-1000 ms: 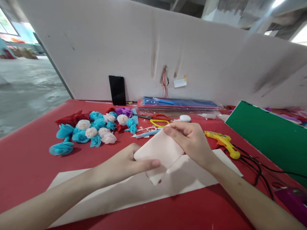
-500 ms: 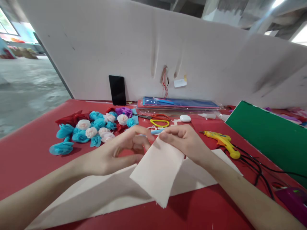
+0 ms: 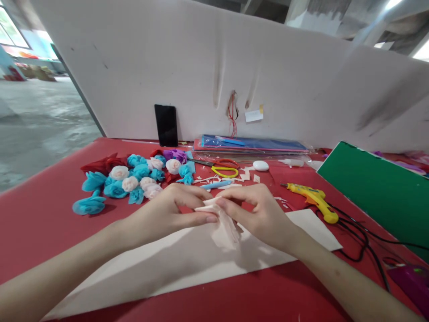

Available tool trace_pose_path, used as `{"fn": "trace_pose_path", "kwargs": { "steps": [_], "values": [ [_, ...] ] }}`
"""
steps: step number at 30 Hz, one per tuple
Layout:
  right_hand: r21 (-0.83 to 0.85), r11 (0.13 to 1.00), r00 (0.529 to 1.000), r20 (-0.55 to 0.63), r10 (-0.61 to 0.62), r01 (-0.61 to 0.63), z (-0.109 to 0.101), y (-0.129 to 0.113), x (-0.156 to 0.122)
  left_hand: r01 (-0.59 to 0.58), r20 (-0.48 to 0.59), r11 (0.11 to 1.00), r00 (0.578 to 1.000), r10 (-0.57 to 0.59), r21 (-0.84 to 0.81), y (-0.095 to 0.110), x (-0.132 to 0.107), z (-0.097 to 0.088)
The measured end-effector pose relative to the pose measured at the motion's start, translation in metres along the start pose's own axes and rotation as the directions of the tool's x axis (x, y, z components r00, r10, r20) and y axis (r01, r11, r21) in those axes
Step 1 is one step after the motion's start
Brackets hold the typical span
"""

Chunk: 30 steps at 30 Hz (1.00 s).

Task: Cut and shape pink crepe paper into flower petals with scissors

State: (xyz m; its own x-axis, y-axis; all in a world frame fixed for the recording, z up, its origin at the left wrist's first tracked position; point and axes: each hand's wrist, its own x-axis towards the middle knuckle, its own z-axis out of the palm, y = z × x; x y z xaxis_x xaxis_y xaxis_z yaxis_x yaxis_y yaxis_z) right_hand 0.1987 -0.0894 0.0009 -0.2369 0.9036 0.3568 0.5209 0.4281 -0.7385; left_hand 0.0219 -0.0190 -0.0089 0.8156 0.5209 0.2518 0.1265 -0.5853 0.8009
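Between my two hands is a pale pink paper piece (image 3: 224,230), bunched and creased, with its loose end hanging down. My left hand (image 3: 179,208) pinches its left edge between thumb and fingers. My right hand (image 3: 259,214) grips its upper right part, thumb in front. Below both hands a long pale paper strip (image 3: 161,268) lies slantwise across the red table (image 3: 268,295). Paper flowers (image 3: 140,171) in blue, pale pink, red and purple are heaped beyond my left hand.
Scissors (image 3: 225,171) with red and yellow handles and paper scraps lie beyond my hands. At right are a yellow glue gun (image 3: 313,199), its black cord and a green board (image 3: 375,197). A phone (image 3: 166,126) leans on the white panel (image 3: 150,67).
The small pink paper was a flat, smooth sheet in my right hand; now it is gathered and creased. My left hand has closed from loosely apart to pinching it.
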Motion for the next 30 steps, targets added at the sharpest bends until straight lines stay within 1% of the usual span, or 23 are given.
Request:
{"fn": "trace_pose_path", "kwargs": {
  "steps": [2, 3, 6, 8, 10, 12, 15, 18, 20, 25, 30],
  "values": [
    [-0.032, 0.999, 1.000, -0.003, -0.026, 0.026, 0.000, -0.001, -0.001, -0.025, 0.009, 1.000, 1.000, 0.025, -0.016, 0.003, 0.000, 0.001],
    [-0.034, 0.999, 0.999, -0.006, -0.039, 0.039, 0.000, -0.002, -0.002, -0.043, -0.006, 0.999, 0.999, 0.043, -0.010, 0.004, 0.000, 0.001],
    [-0.031, 0.998, 0.998, -0.028, -0.059, 0.058, -0.002, -0.003, -0.002, -0.116, -0.106, 0.991, 0.987, 0.123, 0.071, 0.007, 0.000, 0.001],
    [-0.024, 0.998, 0.998, -0.041, -0.057, 0.056, -0.002, -0.003, -0.002, -0.129, -0.189, 0.983, 0.970, 0.153, 0.134, 0.007, 0.000, 0.001],
    [-0.014, 0.998, 0.997, -0.060, -0.055, 0.055, -0.001, -0.002, -0.002, -0.108, -0.263, 0.984, 0.954, 0.143, 0.142, 0.007, -0.001, 0.002],
    [0.007, 0.999, 0.995, -0.082, -0.051, 0.052, 0.001, -0.001, -0.001, -0.076, -0.308, 0.992, 0.946, 0.102, 0.097, 0.007, -0.002, 0.003],
    [0.056, 0.998, 0.996, -0.087, -0.024, 0.029, 0.003, -0.001, -0.002, -0.025, -0.318, 0.999, 0.947, 0.033, 0.028, 0.009, -0.003, 0.004],
    [0.085, 0.996, 0.998, -0.061, -0.002, 0.008, 0.005, -0.002, -0.003, 0.002, -0.316, 1.000, 0.949, 0.004, 0.019, 0.010, -0.003, 0.005],
    [0.087, 0.996, 0.999, -0.049, 0.009, -0.005, 0.006, -0.003, -0.004, -0.005, -0.327, 1.000, 0.945, 0.010, 0.018, 0.010, -0.003, 0.006],
    [0.108, 0.994, 0.998, -0.065, 0.027, -0.020, 0.009, -0.004, -0.006, -0.029, -0.339, 0.999, 0.940, 0.036, 0.027, 0.011, -0.004, 0.006],
    [0.130, 0.992, 0.997, -0.077, 0.014, -0.004, 0.011, -0.003, -0.007, -0.030, -0.353, 0.999, 0.935, 0.039, 0.031, 0.010, -0.004, 0.006]
  ]
}}
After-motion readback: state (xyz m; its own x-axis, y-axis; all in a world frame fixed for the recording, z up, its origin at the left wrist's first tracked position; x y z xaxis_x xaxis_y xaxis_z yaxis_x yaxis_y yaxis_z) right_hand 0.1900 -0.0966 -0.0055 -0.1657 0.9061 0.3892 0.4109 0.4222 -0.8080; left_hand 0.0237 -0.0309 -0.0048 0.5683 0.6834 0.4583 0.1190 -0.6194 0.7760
